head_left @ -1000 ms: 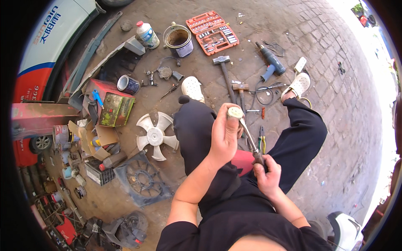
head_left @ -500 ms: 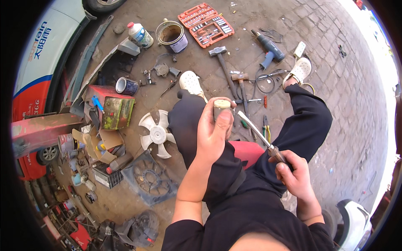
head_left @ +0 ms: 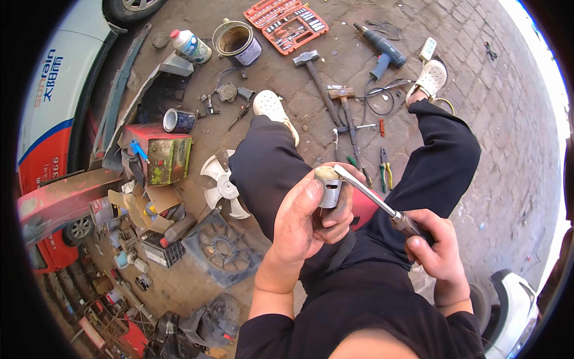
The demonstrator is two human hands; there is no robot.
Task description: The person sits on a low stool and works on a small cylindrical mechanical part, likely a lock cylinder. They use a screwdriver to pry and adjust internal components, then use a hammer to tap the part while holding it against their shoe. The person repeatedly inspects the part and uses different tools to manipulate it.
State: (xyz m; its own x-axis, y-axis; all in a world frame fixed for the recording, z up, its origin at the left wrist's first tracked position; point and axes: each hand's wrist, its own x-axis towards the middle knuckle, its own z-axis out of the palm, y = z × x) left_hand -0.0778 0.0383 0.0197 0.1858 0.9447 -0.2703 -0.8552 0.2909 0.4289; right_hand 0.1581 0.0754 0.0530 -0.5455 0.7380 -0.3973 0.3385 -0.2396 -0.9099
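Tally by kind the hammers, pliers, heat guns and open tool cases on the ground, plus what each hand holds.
Hammers: 2
Pliers: 1
Heat gun: 1
Open orange tool case: 1
Silver metal cylinder, in left hand: 1
Screwdriver-like tool, in right hand: 1
Total: 7

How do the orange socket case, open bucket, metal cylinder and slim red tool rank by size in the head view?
1. Orange socket case
2. Open bucket
3. Metal cylinder, held nearer the camera, so true size unsure
4. Slim red tool
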